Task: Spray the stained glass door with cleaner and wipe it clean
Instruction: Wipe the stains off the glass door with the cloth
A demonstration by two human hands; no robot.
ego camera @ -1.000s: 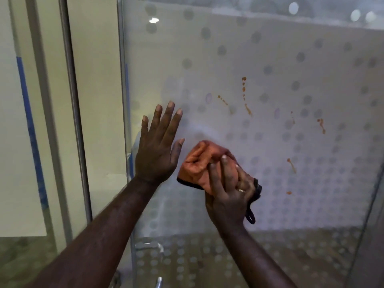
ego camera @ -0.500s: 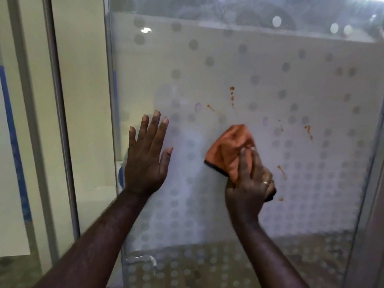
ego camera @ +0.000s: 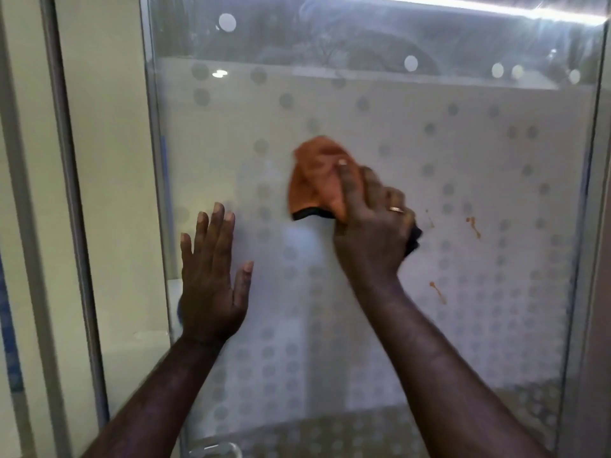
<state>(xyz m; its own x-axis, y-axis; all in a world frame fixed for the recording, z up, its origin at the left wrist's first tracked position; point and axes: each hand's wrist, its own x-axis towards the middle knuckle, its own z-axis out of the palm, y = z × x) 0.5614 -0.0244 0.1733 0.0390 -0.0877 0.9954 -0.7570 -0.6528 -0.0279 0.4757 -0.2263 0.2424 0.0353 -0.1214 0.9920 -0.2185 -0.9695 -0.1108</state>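
I see the glass door [ego camera: 463, 153] filling the view, frosted with a dot pattern. My right hand [ego camera: 373, 233] is clenched around a bunched orange cloth [ego camera: 317, 180] with a black edge, pressing it flat on the pane near the middle. A ring [ego camera: 395, 209] shows on one finger. My left hand [ego camera: 211, 279] is spread flat, fingers up, palm on the glass, lower left of the cloth and apart from it. Orange-brown stains [ego camera: 473, 226] sit right of the cloth hand, another one [ego camera: 438, 292] lower down.
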